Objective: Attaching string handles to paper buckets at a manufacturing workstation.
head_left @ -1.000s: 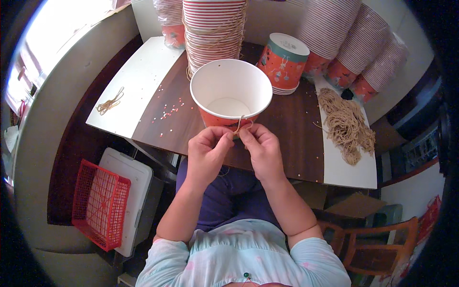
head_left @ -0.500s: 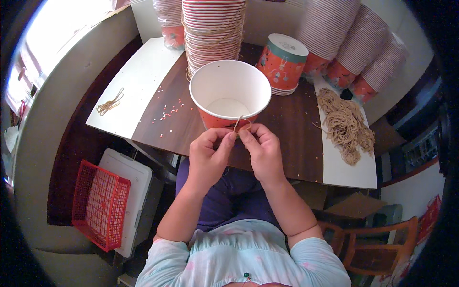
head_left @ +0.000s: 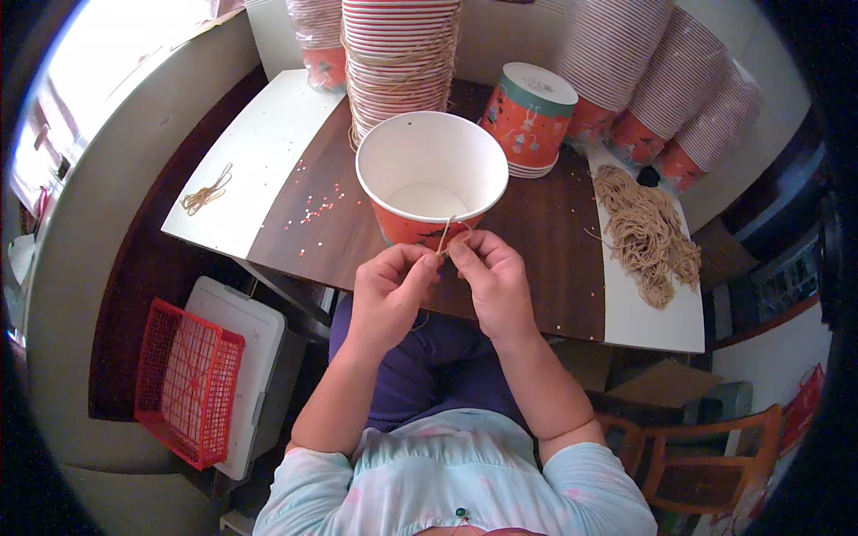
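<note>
A large orange paper bucket [head_left: 393, 223] with a white inside stands upright at the table's front edge, its mouth up. Tan string [head_left: 448, 230] comes over the near rim and down to my fingers. My left hand [head_left: 393, 290] is closed, thumb and forefinger pinching the string just below the rim. Close beside it, my right hand [head_left: 490, 281] pinches the same string, where a small loop shows. The exact crossing of the strands is hidden between the fingertips.
A tall stack of buckets [head_left: 399, 62] hung with string stands behind. An upturned bucket stack [head_left: 527, 121] and wrapped stacks [head_left: 617, 54] are at back right. A string heap [head_left: 648, 232] lies right, a small string bundle [head_left: 206, 190] left. A red basket [head_left: 188, 384] sits lower left.
Both hands keep pinching the string and have shifted only slightly. The loop near my right fingertips looks a little different, and the bucket has moved slightly to the right.
</note>
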Demonstrator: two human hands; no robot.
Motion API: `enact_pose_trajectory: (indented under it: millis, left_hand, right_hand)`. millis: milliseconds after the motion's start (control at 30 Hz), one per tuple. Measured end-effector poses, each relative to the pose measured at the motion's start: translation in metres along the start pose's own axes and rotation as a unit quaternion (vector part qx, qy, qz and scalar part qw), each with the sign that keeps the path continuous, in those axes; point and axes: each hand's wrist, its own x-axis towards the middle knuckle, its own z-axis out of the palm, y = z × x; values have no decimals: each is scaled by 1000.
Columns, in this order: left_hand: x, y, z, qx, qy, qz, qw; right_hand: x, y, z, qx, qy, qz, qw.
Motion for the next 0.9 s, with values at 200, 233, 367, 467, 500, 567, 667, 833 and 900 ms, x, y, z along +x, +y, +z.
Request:
enact_pose_trajectory:
  millis: [200, 233, 367, 467, 500, 567, 667, 833, 900]
  left_hand:
    - [0, -9, 1, 31, 2, 74, 997]
    - [0, -9, 2, 31, 2, 74, 997]
    - [-2, -4, 5, 54, 6, 80, 995]
    - [-10, 3, 5, 30, 1, 43, 999]
    - [-13, 5, 5, 12, -2, 6, 1000]
    - [-24, 6, -5, -9, -16, -8, 1000]
    - [-35, 8, -17, -2, -36, -23, 999]
    - [-41, 17, -15, 57, -41, -8, 998]
    - [-41, 20, -12, 63, -33, 7, 997]
  right_hand:
    - [1, 4, 4, 18, 18, -18, 1000]
    - [2, 4, 5, 16, 28, -12, 999]
    - [2, 1, 9, 31, 44, -11, 998]
    - [6, -1, 1, 34, -7, 5, 999]
    - [5, -5, -1, 34, -8, 5, 999]
    - [-1, -12, -4, 35, -24, 0, 999]
    - [-7, -14, -17, -269, 33, -196, 942]
    - [-5, -20, -15, -458, -8, -463, 759]
    - [-1, -20, -10, -462, -21, -503, 730]
